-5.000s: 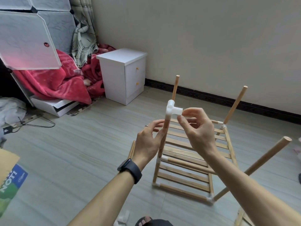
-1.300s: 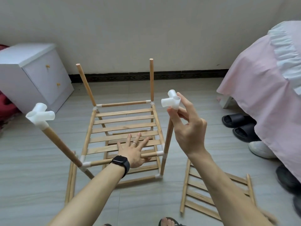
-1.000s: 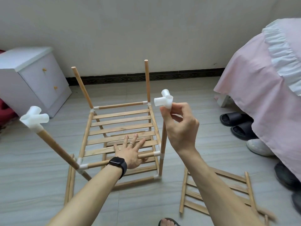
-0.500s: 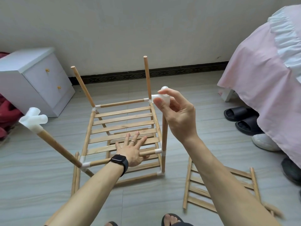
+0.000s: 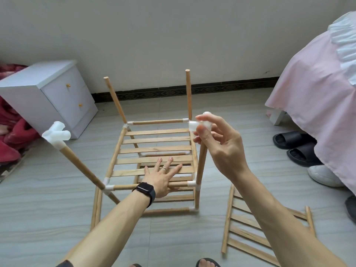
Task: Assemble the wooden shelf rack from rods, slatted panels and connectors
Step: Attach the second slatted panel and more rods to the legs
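On the floor [image 5: 48, 218] stands the half-built rack [image 5: 156, 149]. My left hand [image 5: 161, 180] presses it flat, fingers [image 5: 164, 166] spread, steadying it. My right hand [image 5: 221, 149] pinches a connector [image 5: 192, 125] onto a rod [image 5: 201, 164].

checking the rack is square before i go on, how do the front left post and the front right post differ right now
The front left post leans far out to the left; the front right post stands near upright. The left connector is untouched; the right connector is pinched by the right hand. Both are wooden rods capped in white, set in the front rail's corner joints.
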`<state>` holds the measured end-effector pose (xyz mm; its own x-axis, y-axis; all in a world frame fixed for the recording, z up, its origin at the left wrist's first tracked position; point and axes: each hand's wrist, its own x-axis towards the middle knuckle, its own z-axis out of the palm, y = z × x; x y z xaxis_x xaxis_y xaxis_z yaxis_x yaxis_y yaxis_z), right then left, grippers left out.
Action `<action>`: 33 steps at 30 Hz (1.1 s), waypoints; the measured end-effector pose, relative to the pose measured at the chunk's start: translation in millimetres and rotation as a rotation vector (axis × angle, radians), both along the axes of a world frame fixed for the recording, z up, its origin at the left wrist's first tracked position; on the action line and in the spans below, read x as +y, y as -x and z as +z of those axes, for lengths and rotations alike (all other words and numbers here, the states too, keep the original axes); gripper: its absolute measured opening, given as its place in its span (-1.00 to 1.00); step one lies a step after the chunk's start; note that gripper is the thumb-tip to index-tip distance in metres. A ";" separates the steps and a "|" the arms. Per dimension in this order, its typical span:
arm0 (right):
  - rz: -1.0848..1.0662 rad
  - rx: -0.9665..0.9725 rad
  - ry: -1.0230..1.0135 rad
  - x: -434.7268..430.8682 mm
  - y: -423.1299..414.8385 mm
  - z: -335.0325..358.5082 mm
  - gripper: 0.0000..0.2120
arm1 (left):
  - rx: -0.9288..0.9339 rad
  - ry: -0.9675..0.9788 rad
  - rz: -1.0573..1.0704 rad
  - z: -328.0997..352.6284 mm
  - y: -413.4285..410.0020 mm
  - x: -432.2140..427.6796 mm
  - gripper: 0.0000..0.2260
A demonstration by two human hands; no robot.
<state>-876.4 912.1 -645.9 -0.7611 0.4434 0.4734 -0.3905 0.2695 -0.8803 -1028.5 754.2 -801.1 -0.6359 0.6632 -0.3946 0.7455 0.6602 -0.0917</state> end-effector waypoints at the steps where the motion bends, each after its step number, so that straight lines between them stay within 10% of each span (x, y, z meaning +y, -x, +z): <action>1: 0.011 -0.002 -0.017 -4.3 -2.7 -0.8 -0.74 | 0.016 -0.002 -0.030 -1.2 5.1 -2.4 -0.22; 10: 0.142 -0.001 -0.327 -48.9 37.8 -4.5 -0.44 | 0.129 -0.017 0.057 22.0 31.0 -34.7 -0.25; 16: 0.112 -0.078 -0.207 -55.5 22.9 -51.9 0.00 | -0.504 -1.232 0.582 85.9 1.7 -48.7 -0.50; 19: 0.027 -0.419 -0.215 -40.5 18.6 -94.9 -0.13 | -0.470 -1.639 0.471 139.1 -31.0 -45.9 -0.57; 24: 0.107 -0.930 -1.038 -31.2 35.1 -146.5 -0.40 | 0.011 -1.483 0.093 173.0 -62.2 -27.3 -0.62; 33: 0.060 -0.829 -1.237 -92.3 62.8 -142.3 -0.38 | 0.020 -1.591 0.300 162.8 -39.8 -61.2 -0.79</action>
<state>-939.3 819.8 -788.2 -0.9974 0.0531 -0.0494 0.0571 0.9949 -0.0834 -988.7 692.9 -638.3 -0.8073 0.2287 0.5440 0.5863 0.2056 0.7836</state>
